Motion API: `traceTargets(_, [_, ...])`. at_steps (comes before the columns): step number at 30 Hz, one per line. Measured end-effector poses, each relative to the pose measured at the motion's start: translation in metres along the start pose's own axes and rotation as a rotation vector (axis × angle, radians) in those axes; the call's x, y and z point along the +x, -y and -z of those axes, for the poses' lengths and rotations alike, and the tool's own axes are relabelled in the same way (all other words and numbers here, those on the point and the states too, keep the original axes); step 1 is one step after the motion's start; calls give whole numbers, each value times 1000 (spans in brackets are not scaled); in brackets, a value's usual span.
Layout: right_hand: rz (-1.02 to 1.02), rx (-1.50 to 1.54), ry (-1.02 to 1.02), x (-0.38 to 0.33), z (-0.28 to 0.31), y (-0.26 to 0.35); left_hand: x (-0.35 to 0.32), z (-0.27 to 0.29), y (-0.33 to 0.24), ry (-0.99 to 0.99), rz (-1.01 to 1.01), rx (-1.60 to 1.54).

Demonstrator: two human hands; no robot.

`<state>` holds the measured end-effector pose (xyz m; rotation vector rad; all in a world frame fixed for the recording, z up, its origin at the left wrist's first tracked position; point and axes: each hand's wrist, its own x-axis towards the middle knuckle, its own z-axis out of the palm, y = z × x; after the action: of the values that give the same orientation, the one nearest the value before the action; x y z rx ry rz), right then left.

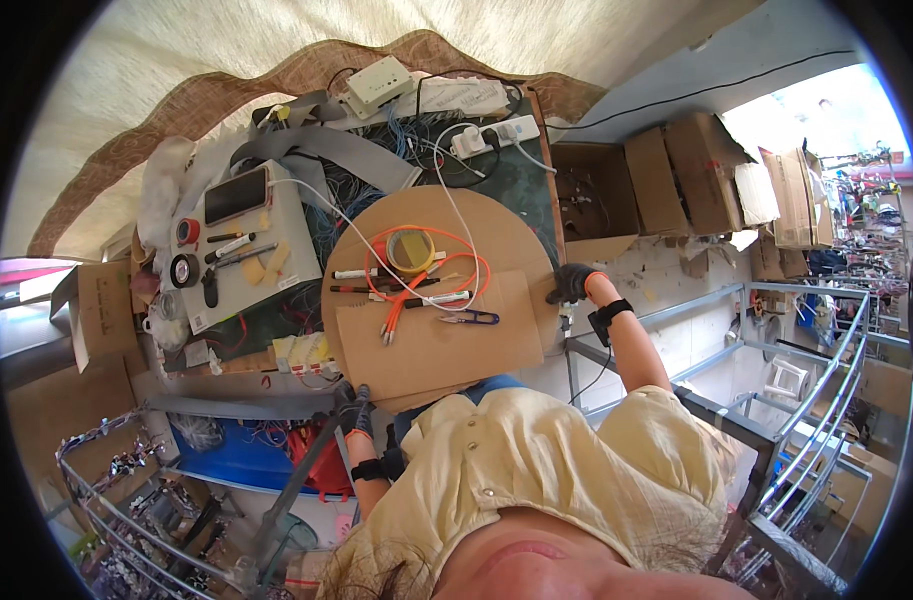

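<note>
While both gloved hands clench the desk's opposite edges, the left hand [354, 408] at the near-left rim and the right hand [573, 283] at the right, as if bracing it, the cardboard sheet [438, 345] lies between them. Orange wires [416, 285] and small snips [471, 318] rest on it.

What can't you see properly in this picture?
Head view:
- Left hand: its fingers are down past the cardboard edge, so its grip is unclear.
- Right hand: gloved fingers curl over the board's rim, hiding the fingertips.
- Snips: too small to tell whether the blades are shut.
</note>
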<state>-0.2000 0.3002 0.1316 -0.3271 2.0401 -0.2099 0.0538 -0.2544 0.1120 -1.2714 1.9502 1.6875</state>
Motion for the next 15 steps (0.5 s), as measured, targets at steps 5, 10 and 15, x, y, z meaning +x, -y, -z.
traceTargets(5, [-125, -47, 27, 0, 10, 34, 16, 23, 44, 32, -53, 71])
traceTargets(10, [-176, 103, -766, 53, 38, 49, -12, 5, -19, 89, 49, -78])
traceTargets(15, [-37, 74, -975, 121, 67, 100, 5, 11, 12, 179, 107, -120])
